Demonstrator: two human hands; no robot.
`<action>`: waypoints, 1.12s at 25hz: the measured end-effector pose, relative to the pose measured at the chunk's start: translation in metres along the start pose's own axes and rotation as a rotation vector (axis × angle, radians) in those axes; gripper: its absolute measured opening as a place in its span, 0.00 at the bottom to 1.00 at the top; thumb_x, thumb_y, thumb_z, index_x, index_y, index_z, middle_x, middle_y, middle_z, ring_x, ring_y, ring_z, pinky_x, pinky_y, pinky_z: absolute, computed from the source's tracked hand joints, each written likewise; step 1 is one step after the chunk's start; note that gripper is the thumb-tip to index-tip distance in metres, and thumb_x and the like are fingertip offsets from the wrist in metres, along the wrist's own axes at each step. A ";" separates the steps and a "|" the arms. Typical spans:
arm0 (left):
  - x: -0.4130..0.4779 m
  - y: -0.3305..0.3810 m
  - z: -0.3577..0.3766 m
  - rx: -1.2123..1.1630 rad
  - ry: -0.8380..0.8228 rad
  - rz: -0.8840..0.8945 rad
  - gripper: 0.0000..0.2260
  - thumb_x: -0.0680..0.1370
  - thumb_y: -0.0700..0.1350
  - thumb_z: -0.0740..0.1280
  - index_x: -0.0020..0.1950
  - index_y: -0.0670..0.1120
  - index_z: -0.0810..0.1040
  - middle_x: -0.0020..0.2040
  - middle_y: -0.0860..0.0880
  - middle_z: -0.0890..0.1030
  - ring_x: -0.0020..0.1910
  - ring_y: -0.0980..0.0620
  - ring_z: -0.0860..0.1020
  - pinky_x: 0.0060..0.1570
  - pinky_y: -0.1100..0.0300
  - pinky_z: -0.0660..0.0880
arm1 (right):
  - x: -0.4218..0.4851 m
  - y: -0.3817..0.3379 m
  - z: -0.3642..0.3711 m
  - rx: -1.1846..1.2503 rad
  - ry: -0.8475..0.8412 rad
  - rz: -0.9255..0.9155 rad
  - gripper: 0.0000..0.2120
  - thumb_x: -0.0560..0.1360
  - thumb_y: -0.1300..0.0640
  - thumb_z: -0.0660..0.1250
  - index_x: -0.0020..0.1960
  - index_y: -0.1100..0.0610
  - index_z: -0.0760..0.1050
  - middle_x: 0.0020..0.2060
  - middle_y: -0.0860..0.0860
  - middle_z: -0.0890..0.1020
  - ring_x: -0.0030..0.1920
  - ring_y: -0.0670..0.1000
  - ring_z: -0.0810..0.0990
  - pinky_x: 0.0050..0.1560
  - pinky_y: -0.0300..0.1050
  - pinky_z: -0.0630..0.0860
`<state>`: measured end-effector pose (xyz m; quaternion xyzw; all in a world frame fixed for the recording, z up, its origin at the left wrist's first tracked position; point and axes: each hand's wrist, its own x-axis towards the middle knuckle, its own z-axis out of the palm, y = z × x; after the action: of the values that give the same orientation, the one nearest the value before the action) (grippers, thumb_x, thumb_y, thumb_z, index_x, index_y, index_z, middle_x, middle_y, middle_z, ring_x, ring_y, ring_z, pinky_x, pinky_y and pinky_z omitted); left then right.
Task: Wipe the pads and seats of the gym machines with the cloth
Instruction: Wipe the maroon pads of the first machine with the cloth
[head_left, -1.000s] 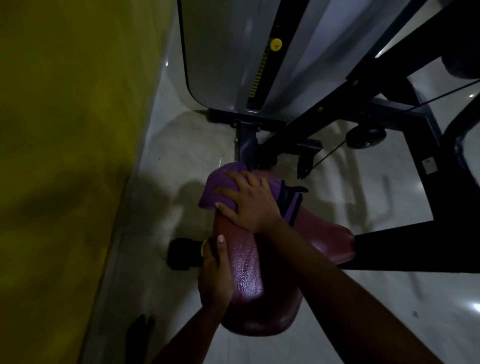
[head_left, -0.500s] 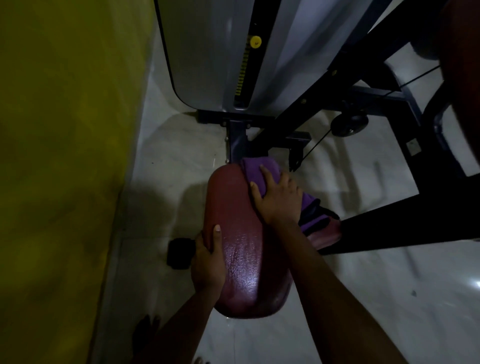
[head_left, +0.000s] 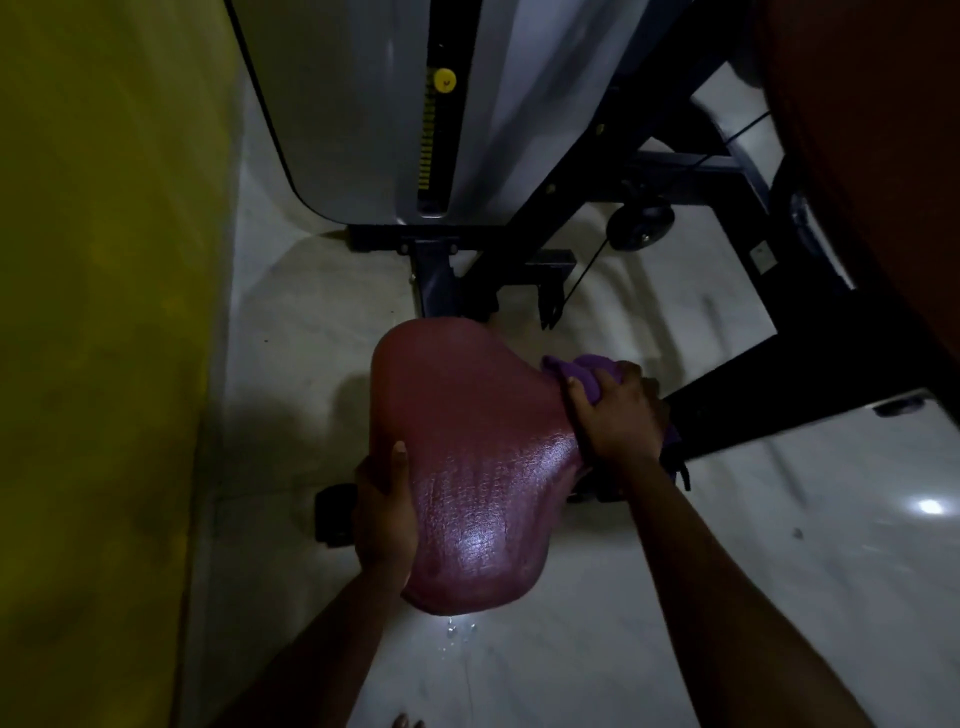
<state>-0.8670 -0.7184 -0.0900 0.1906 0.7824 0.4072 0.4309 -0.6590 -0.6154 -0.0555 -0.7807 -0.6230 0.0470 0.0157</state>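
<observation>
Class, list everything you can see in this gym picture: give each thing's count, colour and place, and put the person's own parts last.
Seat: one, dark red, centre, shiny.
Cloth: one, purple, at the seat's right edge.
Weight stack cover: one, grey, top centre.
Pin: one, yellow, on the weight stack.
Frame: one, black, right.
Wall: one, yellow, left.
Floor: one, pale, glossy, below.
Left hand: one, gripping the seat's left edge.
Right hand: one, pressing the cloth on the seat.

Glossy grained seat (head_left: 467, 467), soft cloth (head_left: 587, 371)
</observation>
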 end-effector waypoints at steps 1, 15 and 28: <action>0.000 0.001 0.000 0.002 -0.007 0.004 0.25 0.79 0.58 0.56 0.67 0.41 0.70 0.62 0.40 0.77 0.61 0.40 0.74 0.57 0.52 0.68 | -0.001 0.008 0.001 0.096 -0.003 0.100 0.22 0.75 0.38 0.54 0.64 0.44 0.70 0.65 0.55 0.68 0.62 0.61 0.68 0.62 0.56 0.66; -0.012 -0.002 -0.008 0.009 -0.022 -0.015 0.24 0.80 0.57 0.56 0.69 0.43 0.68 0.65 0.41 0.75 0.63 0.41 0.73 0.59 0.54 0.67 | -0.169 -0.048 0.045 0.626 0.100 0.396 0.30 0.75 0.36 0.51 0.75 0.40 0.48 0.68 0.63 0.65 0.67 0.62 0.67 0.60 0.53 0.70; -0.014 0.005 -0.017 -0.067 -0.137 -0.089 0.24 0.79 0.58 0.56 0.71 0.46 0.66 0.65 0.43 0.75 0.60 0.45 0.74 0.53 0.59 0.69 | -0.208 -0.057 0.061 0.632 0.213 0.231 0.26 0.77 0.42 0.53 0.73 0.45 0.58 0.69 0.65 0.64 0.68 0.63 0.64 0.67 0.54 0.64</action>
<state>-0.8738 -0.7326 -0.0737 0.1687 0.7446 0.3998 0.5073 -0.7660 -0.8074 -0.1000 -0.8032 -0.4799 0.1570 0.3160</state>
